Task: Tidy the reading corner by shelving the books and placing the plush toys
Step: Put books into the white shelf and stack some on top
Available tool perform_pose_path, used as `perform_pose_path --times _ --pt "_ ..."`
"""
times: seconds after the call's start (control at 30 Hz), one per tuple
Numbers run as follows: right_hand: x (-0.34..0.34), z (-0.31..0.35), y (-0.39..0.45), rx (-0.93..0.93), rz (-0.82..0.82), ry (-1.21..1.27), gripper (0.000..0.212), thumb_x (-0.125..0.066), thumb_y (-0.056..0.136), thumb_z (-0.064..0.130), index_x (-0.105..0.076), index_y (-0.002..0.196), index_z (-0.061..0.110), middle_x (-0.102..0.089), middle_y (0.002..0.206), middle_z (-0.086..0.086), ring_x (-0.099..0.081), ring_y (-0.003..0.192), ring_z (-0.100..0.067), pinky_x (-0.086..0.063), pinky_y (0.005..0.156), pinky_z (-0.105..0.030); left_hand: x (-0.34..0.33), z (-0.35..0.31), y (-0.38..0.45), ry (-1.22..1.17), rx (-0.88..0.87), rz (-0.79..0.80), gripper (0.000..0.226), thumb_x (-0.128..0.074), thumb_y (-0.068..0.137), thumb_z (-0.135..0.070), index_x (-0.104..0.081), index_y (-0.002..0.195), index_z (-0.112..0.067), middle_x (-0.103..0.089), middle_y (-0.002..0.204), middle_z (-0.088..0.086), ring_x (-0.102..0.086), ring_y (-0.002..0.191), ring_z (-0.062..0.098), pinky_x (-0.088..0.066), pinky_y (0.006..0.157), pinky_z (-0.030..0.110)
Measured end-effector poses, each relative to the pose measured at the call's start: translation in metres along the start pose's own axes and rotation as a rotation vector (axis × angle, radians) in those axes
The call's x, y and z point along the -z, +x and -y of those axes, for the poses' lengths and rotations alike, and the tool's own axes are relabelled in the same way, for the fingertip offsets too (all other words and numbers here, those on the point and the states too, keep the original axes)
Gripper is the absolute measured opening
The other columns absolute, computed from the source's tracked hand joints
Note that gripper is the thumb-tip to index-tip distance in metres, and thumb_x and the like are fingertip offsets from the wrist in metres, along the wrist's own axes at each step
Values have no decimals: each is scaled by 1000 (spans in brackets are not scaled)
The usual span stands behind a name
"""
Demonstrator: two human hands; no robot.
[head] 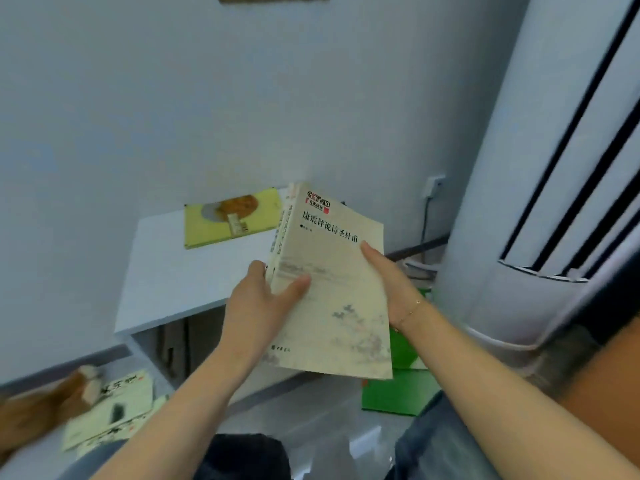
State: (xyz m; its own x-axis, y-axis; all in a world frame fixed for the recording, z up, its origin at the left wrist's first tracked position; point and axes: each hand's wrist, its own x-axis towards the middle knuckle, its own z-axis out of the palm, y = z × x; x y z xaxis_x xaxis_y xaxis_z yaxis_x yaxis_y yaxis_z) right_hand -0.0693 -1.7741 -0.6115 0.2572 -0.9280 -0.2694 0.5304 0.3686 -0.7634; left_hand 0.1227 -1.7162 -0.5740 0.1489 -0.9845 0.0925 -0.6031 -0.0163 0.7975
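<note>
I hold a cream paperback book (341, 299) with Chinese title text in both hands, above the right end of a low white shelf unit (180, 271). My left hand (259, 306) grips its spine edge, thumb lying across the cover. My right hand (394, 282) grips the opposite edge. A yellow book (230, 218) lies flat on the shelf top near the wall. Two pale books (110, 410) lie on the floor at the lower left, beside a brown plush toy (45, 403).
A tall white floor-standing air conditioner (540, 202) fills the right side. A green book or folder (398, 389) lies on the floor under the held book. A wall socket (433, 185) with a cable sits behind. My knees show at the bottom edge.
</note>
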Motion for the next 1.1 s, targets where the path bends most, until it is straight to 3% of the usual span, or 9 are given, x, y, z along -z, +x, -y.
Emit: perform_pose_path --times 0.13,0.27,0.37,0.47,0.6,0.83,0.9,1.03,1.1 --pt "-15 -52 36 -98 93 -17 53 -41 96 52 -50 136 18 -57 133 -15 -54 123 -34 -40 106 -52 14 59 0 43 -16 14 42 -64 84 -51 -40 92 -17 -61 87 -6 -62 73 13 -55 60 36" --pt "-2 -82 47 -82 73 24 55 -43 97 45 -44 141 12 -50 140 -16 -47 130 -35 -29 111 -57 7 107 -7 -34 -39 170 38 -66 85 -46 -41 103 -24 -65 102 -12 -65 90 10 -57 75 41" --pt "3 -93 49 -50 8 16 57 -40 97 47 -48 138 10 -53 137 -18 -48 128 -36 -32 109 -58 -2 124 -16 -88 -59 236 41 -65 86 -43 -40 114 -28 -63 110 -14 -63 96 7 -56 80 37" --pt "1 -108 49 -4 -43 -59 61 -39 93 53 -55 131 7 -60 128 -18 -56 120 -34 -39 105 -52 -10 135 -27 -107 -100 306 48 -64 89 -38 -32 125 -32 -61 115 -15 -61 97 -1 -53 79 20" --pt "0 -121 47 -58 -112 -78 58 -37 93 57 -64 117 12 -67 118 -14 -65 107 -28 -47 92 -45 -19 138 -34 -71 -75 289 40 -65 88 -38 -34 111 -27 -62 105 -14 -60 83 -5 -50 64 11" --pt "11 -117 37 -17 -171 -9 61 -38 91 60 -60 125 15 -63 125 -15 -60 114 -32 -48 91 -47 -25 119 -26 16 -83 251 42 -69 84 -40 -35 96 -19 -50 81 -21 -51 67 -6 -43 51 10" --pt "19 -118 27 -12 -195 -9 61 -38 91 60 -60 125 14 -64 124 -15 -62 112 -31 -49 88 -46 -27 114 -22 -21 -32 299 43 -74 79 -40 -42 98 -18 -56 84 -18 -55 73 -4 -44 54 11" --pt "28 -122 8 -35 -174 -40 55 -36 95 54 -64 117 13 -69 115 -13 -68 101 -27 -54 79 -39 -36 110 -17 -252 123 350 27 -73 80 -43 -64 103 -31 -68 97 -19 -64 92 0 -50 75 16" --pt "31 -124 10 -72 -179 -105 55 -40 94 55 -62 121 13 -68 117 -12 -67 105 -27 -54 83 -40 -38 117 -13 -288 189 366 20 -74 78 -41 -69 96 -35 -71 97 -18 -67 93 3 -54 82 24"
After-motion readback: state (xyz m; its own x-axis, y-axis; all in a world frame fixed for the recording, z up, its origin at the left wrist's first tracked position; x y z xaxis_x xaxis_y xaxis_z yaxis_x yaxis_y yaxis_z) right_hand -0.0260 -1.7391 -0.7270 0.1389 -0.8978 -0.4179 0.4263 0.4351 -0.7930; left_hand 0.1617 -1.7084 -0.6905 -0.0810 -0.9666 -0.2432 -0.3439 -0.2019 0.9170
